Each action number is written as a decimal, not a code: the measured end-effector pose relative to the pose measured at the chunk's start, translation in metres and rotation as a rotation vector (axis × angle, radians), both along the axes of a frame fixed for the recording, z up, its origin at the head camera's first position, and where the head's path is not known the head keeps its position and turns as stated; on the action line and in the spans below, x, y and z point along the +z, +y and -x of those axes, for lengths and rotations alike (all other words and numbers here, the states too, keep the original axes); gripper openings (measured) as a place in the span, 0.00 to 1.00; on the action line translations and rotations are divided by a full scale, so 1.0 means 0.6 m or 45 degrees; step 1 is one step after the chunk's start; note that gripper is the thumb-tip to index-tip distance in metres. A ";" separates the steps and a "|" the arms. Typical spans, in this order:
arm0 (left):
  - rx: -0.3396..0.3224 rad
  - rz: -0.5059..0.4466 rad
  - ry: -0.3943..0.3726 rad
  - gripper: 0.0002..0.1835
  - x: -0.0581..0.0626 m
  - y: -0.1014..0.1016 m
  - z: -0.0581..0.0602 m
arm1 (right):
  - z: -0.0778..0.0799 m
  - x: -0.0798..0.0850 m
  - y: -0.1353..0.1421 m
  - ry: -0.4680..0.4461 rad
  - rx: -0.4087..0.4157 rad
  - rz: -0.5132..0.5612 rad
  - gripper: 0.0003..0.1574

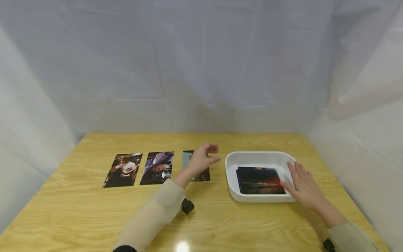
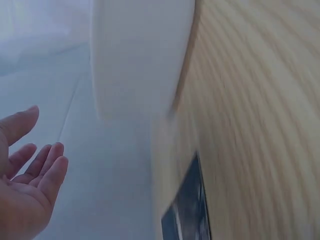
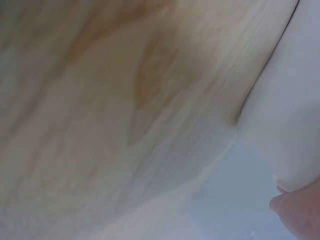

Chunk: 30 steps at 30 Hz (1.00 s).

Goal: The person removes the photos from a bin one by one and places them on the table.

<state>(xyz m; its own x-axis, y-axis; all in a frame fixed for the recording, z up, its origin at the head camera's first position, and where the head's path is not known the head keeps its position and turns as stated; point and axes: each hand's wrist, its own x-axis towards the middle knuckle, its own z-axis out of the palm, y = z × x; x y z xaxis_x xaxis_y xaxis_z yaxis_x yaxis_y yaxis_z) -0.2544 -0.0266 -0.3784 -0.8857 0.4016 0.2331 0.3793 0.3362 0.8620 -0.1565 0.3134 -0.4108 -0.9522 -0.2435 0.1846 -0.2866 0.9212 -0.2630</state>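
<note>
My left hand (image 1: 201, 161) hovers over a photo print (image 1: 203, 176), partly hiding it. Its fingers are loosely bent toward the white plastic tray (image 1: 232, 185) and nothing is between them; the left wrist view also shows this hand (image 2: 32, 192) empty. Inside the tray lies a small stack of photo prints (image 1: 259, 181), a dark one with red lights on top. My right hand (image 1: 303, 185) is at the tray's right side, fingers extended over the rim and thumb near the stack's right edge. Whether that thumb touches the prints I cannot tell.
Two more photo prints lie to the left on the wooden table (image 1: 78, 206): one of people (image 1: 123, 170) and one with purple tones (image 1: 157, 168). A pale curtain (image 1: 189, 70) hangs behind the table and along both sides.
</note>
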 end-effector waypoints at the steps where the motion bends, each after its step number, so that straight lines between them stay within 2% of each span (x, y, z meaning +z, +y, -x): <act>1: -0.026 -0.001 -0.003 0.23 -0.003 0.014 0.000 | 0.001 0.000 0.000 0.001 -0.001 0.003 0.47; 10: -0.171 -0.123 -0.091 0.23 -0.026 0.112 -0.007 | 0.004 0.000 0.000 -0.006 -0.016 -0.010 0.47; 15: -0.195 -0.082 -0.065 0.22 -0.032 0.141 -0.012 | 0.002 -0.001 0.000 0.010 -0.012 -0.015 0.47; 19: -0.206 -0.044 -0.032 0.22 -0.030 0.156 -0.013 | 0.001 -0.002 0.001 0.003 -0.009 -0.009 0.46; 26: -0.214 0.103 0.019 0.23 -0.034 0.183 -0.001 | 0.003 -0.003 0.000 0.035 -0.009 -0.018 0.46; 28: -0.204 0.187 0.038 0.24 -0.036 0.191 0.003 | 0.003 -0.003 0.000 0.039 -0.012 -0.018 0.46; 30: -0.211 0.335 0.075 0.25 -0.037 0.199 0.005 | 0.002 -0.003 0.000 0.039 -0.017 -0.023 0.46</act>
<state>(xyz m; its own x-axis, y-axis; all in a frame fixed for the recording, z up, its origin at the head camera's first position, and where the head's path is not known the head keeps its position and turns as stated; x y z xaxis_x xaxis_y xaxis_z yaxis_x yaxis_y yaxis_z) -0.2577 0.0926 -0.4004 -0.7912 0.5926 0.1512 0.4944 0.4742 0.7284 -0.1580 0.3132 -0.4127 -0.9493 -0.2345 0.2096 -0.2821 0.9294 -0.2379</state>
